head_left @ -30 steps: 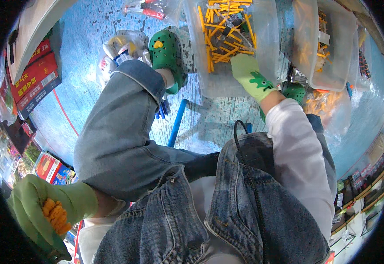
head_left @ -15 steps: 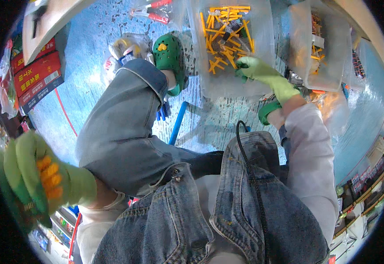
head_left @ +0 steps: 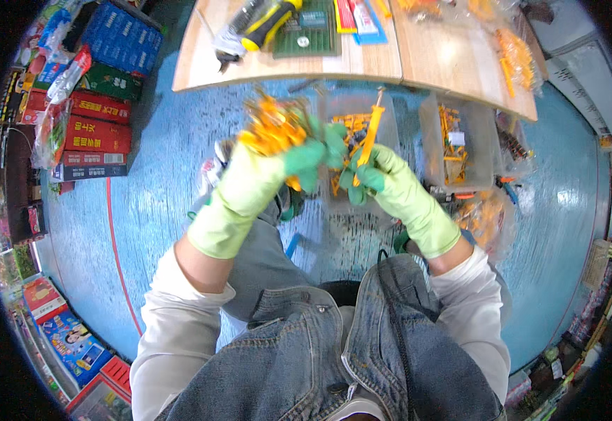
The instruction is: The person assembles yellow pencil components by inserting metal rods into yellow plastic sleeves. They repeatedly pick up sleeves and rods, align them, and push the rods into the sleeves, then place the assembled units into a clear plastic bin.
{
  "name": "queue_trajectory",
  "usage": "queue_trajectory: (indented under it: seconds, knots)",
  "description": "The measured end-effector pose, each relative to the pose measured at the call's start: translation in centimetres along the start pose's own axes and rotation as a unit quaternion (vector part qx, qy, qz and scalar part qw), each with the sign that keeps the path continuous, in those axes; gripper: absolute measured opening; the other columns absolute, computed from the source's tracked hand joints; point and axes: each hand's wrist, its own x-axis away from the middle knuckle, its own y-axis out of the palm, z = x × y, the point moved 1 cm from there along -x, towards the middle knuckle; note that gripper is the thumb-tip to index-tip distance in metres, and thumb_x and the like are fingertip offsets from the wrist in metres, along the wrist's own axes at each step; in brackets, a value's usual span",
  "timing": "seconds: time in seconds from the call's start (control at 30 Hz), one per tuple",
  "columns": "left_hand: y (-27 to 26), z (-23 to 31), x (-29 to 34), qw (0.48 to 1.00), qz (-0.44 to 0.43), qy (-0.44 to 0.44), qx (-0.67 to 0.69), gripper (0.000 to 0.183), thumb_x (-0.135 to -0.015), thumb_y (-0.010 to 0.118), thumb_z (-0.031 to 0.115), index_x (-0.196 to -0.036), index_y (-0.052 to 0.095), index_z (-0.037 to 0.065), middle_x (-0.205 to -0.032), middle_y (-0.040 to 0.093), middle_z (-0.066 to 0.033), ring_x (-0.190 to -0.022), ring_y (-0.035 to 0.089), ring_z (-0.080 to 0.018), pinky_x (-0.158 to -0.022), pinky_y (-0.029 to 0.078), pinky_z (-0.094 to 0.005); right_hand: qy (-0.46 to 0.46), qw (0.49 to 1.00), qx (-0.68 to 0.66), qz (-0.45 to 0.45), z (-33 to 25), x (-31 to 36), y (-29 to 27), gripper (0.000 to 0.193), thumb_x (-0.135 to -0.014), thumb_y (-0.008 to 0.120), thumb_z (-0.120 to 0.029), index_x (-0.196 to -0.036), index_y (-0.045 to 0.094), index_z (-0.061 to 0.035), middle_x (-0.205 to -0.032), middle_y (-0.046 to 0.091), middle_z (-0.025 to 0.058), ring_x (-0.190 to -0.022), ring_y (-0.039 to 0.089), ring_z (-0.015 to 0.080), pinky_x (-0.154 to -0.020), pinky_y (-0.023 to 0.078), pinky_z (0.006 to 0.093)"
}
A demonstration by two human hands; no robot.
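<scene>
Both my hands wear light green gloves with darker green palms and fingers. My left hand (head_left: 271, 172) is closed around a bunch of yellow wall plugs (head_left: 274, 126), some showing metal screws; motion blurs them. My right hand (head_left: 390, 186) pinches a single yellow wall plug (head_left: 372, 133), held nearly upright, with a metal screw sticking out of its top. The hands are raised close together, in front of a translucent bin (head_left: 337, 203) that holds loose yellow wall plugs. My left fingers partly hide that bin.
Beyond my hands stands a wooden table (head_left: 425, 59) bearing a yellow-and-black tool (head_left: 267, 24), a green case (head_left: 306, 35) and colourful packets (head_left: 362, 21). Another translucent bin (head_left: 431, 144) is to the right, a bag of yellow pieces (head_left: 492, 217) beside it. Red boxes (head_left: 99, 130) are stacked left.
My right hand has come up from the bin with a wall plug. My left hand has swung from the far left to the middle with its bunch. The view has tilted up, showing the table.
</scene>
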Motion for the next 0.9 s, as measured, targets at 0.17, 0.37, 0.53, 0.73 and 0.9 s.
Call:
queue_trajectory:
  seconds: [0.17,0.37,0.53,0.73,0.9]
  knots:
    - [1.4,0.6,1.8,0.990,-0.124,-0.056,0.027,0.017,-0.073,0.069,0.010,-0.085,0.061,0.000,-0.071,0.063,-0.0072,-0.060,0.060,-0.0132,-0.053,0.047,-0.0240,0.001,0.986,0.148,-0.070,-2.5,1.0,3.9,0.025,-0.091,0.059,-0.020,-0.111,0.058,-0.0056,-0.094,0.065,0.0032,-0.075,0.059,0.0093,-0.068,0.049,0.0236]
    - [0.8,0.2,1.7,0.970,-0.240,-0.005,-0.030,0.019,-0.075,0.072,0.011,-0.090,0.064,0.001,-0.079,0.064,-0.0019,-0.070,0.057,-0.0084,-0.064,0.047,-0.0244,-0.097,0.953,0.278,0.068,-9.5,1.6,5.3,0.036,-0.095,0.048,-0.023,-0.124,0.051,-0.0034,-0.112,0.059,0.0041,-0.088,0.057,0.0132,-0.079,0.047,0.0277]
    - [1.7,-0.5,2.1,0.940,-0.323,0.059,-0.090,0.019,-0.078,0.074,0.014,-0.090,0.062,0.004,-0.076,0.059,0.0042,-0.069,0.049,-0.0043,-0.063,0.045,-0.0244,0.035,0.839,0.535,-0.096,-10.2,1.4,5.9,0.028,-0.086,0.054,-0.014,-0.110,0.059,-0.0005,-0.090,0.064,0.0061,-0.080,0.059,0.0135,-0.075,0.048,0.0290]
    - [-0.6,1.6,2.0,0.975,-0.212,-0.061,-0.002,0.052,-0.079,0.069,0.011,-0.125,0.051,-0.005,-0.087,0.068,-0.0069,-0.062,0.058,-0.0079,-0.061,0.048,-0.0204,-0.139,0.876,0.381,0.262,-18.4,2.2,-0.7,0.028,-0.091,0.056,-0.026,-0.106,0.064,-0.0036,-0.080,0.062,0.0026,-0.062,0.055,0.0075,-0.052,0.042,0.0198]
    - [0.9,0.9,0.8,0.964,-0.252,0.074,-0.051,0.049,-0.080,0.069,0.018,-0.122,0.054,-0.005,-0.086,0.068,-0.0079,-0.072,0.062,-0.0129,-0.068,0.049,-0.0250,-0.276,0.809,0.327,0.402,-23.2,-6.5,-8.1,0.028,-0.094,0.050,-0.022,-0.114,0.059,-0.0044,-0.091,0.065,0.0072,-0.066,0.060,0.0103,-0.054,0.045,0.0227]
